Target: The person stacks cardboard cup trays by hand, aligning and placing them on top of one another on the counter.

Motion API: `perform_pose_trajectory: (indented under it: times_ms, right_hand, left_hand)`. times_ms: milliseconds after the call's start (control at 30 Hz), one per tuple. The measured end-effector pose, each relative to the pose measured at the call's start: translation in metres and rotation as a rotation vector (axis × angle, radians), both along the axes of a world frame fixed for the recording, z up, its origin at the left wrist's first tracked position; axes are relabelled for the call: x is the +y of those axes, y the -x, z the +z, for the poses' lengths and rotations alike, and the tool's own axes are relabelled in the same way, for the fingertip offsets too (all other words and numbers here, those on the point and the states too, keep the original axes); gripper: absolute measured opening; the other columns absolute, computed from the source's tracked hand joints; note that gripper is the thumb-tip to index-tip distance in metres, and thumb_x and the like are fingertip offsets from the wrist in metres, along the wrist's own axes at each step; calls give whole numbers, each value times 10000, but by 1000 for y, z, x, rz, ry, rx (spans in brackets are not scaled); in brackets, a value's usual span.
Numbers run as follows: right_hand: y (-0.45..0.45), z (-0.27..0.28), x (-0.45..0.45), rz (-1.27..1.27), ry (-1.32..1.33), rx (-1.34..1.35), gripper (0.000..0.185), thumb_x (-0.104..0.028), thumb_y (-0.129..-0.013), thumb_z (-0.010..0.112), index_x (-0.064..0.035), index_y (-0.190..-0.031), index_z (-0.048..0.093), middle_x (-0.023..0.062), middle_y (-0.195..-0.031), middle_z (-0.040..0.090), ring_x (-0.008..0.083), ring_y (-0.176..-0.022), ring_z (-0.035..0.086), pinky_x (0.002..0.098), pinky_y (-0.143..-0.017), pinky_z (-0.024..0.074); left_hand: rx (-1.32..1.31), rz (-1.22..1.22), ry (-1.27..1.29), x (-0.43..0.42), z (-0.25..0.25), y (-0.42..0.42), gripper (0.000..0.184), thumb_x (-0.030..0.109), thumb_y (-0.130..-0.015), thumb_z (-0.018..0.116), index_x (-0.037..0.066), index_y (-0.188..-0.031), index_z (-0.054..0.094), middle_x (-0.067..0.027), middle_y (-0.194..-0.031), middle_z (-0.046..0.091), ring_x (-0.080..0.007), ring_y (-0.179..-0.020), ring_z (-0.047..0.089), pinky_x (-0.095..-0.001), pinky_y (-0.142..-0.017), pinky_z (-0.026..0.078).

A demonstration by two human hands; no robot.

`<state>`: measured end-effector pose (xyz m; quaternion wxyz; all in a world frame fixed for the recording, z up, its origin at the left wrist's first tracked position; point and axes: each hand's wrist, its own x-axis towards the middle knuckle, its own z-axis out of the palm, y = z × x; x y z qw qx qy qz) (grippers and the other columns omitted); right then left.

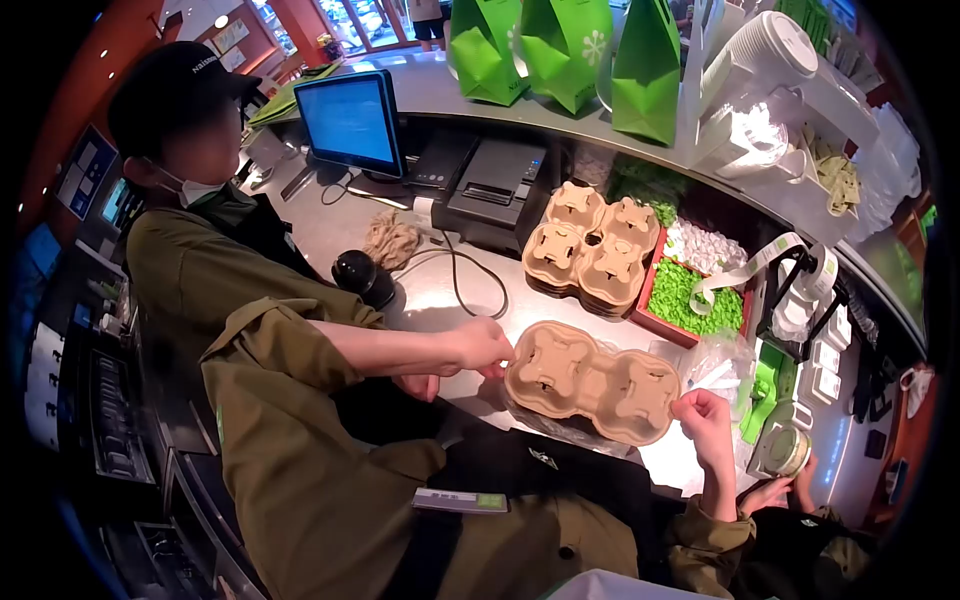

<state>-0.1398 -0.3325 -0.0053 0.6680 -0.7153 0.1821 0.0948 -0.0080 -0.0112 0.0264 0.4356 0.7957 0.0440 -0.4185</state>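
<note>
Brown cardboard carrier (592,384) btwn L fingers (496,352) & R fingers (690,404), both pinching opp. ends.

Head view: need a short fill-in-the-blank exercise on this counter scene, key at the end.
The left hand and right hand hold a brown moulded-pulp cup carrier with ____ cup sockets.
The top brown pulp carrier in the stack beside the printer has ____ sockets.
The red box next to that stack contains white pieces and bright ____ pieces.
The black-framed monitor has a mostly ____ screen.

Missing words: two; four; green; blue.
</note>
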Motion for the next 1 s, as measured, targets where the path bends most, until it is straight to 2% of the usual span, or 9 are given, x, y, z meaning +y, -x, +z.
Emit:
perform_pose_trajectory:
  times_ms: [67,167,400,567,700,833,900,967,1000]
  right_hand:
    - [2,0,3,-3,-6,-75,122,-101,-745,599,-7,-685,551,-35,-612,510,26,-550,421,176,-491,323]
    - [2,-1,4,-37,13,-121,116,-88,-744,592,-6,-674,549,-35,-597,503,24,-527,407,175,-462,299]
    - [9,-5,11,-110,-56,-156,80,-74,-743,579,-22,-697,540,-40,-589,484,20,-479,373,169,-418,254]
    - [13,9,13,-179,-196,-244,86,-66,-770,517,-25,-697,496,5,-591,498,55,-467,421,172,-416,313]
    - [4,24,13,-236,-268,-268,94,-118,-814,513,-44,-806,456,-1,-610,464,62,-471,428,184,-414,356]
    - [-36,49,7,-213,-237,-518,153,-66,-827,482,-61,-958,403,-23,-595,419,56,-484,405,188,-408,367]
    - [-79,52,3,-209,-89,-575,166,-67,-825,490,-55,-968,407,-17,-605,434,57,-488,407,190,-418,372]
    - [-133,31,-16,-153,-22,-462,181,-76,-822,503,-45,-973,407,11,-638,488,71,-510,457,194,-442,395]
    - [-157,21,-18,-166,-4,-427,183,-72,-819,503,-38,-973,409,34,-665,515,88,-525,490,205,-452,419]
  left_hand:
    - [-121,-123,-123,-7,10,3,209,181,-735,556,-27,-735,562,-98,-665,554,-137,-611,571,-266,-562,449]
    - [-165,-153,-143,-6,21,1,207,226,-754,539,20,-774,540,-32,-647,527,-91,-546,472,-218,-485,378]
    - [-238,-131,149,1,25,6,146,175,-775,492,31,-753,479,-14,-637,502,-80,-556,488,-219,-498,406]
    - [-160,-22,389,5,12,7,86,108,-793,492,28,-815,470,-27,-670,523,-82,-573,519,-201,-505,421]
    - [-249,-34,517,1,10,0,142,139,-817,535,19,-867,480,-10,-636,526,-70,-544,522,-198,-476,421]
    - [-649,106,704,-30,31,-44,248,151,-829,522,-1,-1025,500,2,-701,546,-38,-571,470,-196,-508,394]
    - [-978,217,611,-49,7,-93,347,141,-788,537,0,-1096,460,-39,-684,552,-84,-580,488,-242,-537,412]
    - [-986,247,435,-60,-3,-137,375,152,-786,526,-5,-1120,456,-59,-748,579,-93,-657,533,-233,-600,434]
    - [-1012,306,414,-67,-19,-159,298,133,-775,495,4,-1042,526,-92,-792,601,-159,-720,574,-278,-667,450]
